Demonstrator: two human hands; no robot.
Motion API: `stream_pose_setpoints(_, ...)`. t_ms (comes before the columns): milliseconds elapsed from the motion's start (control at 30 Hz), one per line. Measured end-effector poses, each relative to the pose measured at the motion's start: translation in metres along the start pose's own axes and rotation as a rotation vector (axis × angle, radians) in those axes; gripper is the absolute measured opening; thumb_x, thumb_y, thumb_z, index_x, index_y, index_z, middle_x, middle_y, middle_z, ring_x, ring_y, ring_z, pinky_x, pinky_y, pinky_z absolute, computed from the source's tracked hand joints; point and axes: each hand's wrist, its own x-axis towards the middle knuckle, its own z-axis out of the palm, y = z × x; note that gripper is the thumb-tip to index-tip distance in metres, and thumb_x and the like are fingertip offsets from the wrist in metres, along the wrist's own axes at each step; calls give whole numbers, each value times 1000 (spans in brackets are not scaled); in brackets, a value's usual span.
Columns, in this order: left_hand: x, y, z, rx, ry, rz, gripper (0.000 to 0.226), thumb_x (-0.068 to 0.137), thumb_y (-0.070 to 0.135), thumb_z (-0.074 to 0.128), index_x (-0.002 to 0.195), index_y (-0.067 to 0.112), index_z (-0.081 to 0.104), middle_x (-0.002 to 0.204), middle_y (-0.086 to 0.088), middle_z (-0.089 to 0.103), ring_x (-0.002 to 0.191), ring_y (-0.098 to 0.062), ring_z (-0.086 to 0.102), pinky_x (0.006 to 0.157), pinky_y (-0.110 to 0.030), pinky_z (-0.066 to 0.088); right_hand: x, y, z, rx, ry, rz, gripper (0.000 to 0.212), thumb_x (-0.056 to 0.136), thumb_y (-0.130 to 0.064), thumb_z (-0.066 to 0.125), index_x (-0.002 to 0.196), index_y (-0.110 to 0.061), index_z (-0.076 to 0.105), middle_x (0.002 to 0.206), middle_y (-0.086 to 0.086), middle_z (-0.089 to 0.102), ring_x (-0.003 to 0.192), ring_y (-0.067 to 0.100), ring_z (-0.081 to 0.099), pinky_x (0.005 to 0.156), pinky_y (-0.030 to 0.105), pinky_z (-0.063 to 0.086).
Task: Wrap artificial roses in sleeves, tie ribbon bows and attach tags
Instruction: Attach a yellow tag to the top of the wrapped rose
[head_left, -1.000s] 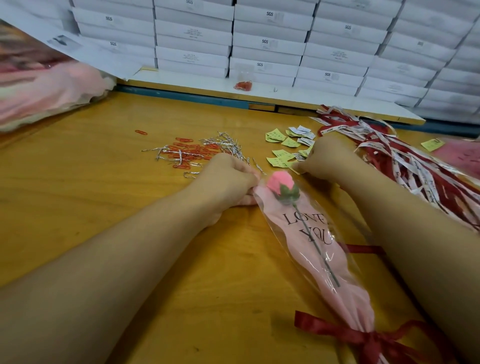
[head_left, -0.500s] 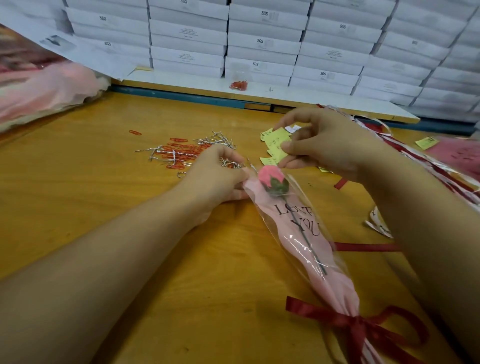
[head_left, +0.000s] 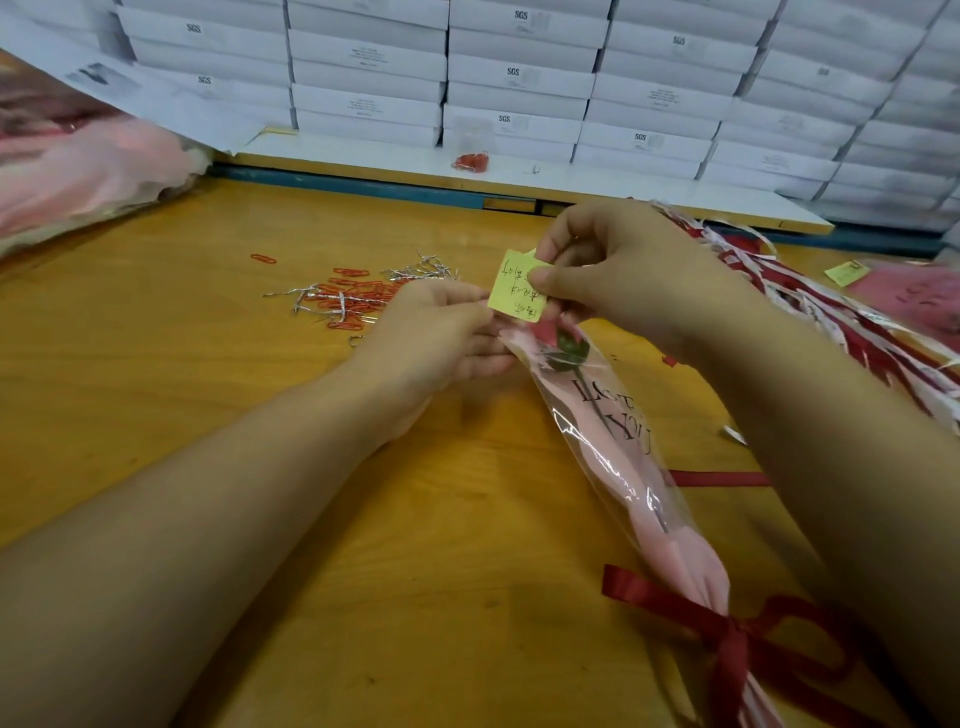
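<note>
Table (head_left: 218, 426) under our arms, sleeved rose (head_left: 618, 467) lying on it centre-right, red bow (head_left: 737, 639) tied at its near end, our left hand (head_left: 441, 338) fingers gripping the sleeve top, right hand (head_left: 628, 275) fingers pinching yellow tag (head_left: 514, 291) just above the bloom, red clips (head_left: 353, 301) beyond.

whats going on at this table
A person is tagging a wrapped artificial rose. The right hand pinches a handwritten yellow tag just above the flower, while the left hand grips the top of the sleeve lying on the wooden table. The red ribbon bow is already tied. Red paper clips lie beyond.
</note>
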Motion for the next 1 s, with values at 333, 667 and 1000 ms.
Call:
stream_pose_setpoints(333, 1, -8, -3, 41, -10, 54, 18, 95, 13, 54, 83, 2, 63, 76, -3, 74, 71, -13, 72, 61, -21, 56, -4, 1, -2, -68, -156, 87, 21, 83, -5, 69, 96, -21, 63, 66, -4, 67, 52, 4, 58, 50, 19, 47)
stream_pose_setpoints(667, 2, -9, -5, 239, -37, 96, 24, 96, 21, 53, 91, 1, 65, 85, -10, 73, 75, -15, 71, 70, -28, 59, -6, -1, 0, -156, -55, 25, 4, 85, -24, 69, 82, -21, 71, 66, -12, 62, 57, -1, 53, 55, 19, 39)
stream_pose_setpoints(1000, 2, -4, -8, 173, 1, 66, 11, 91, 7, 59, 80, 8, 64, 79, -6, 72, 72, -12, 71, 62, -20, 56, -3, -6, 0, -77, -189, 224, 11, 91, -12, 60, 81, -13, 56, 58, -1, 68, 43, 5, 49, 42, 19, 33)
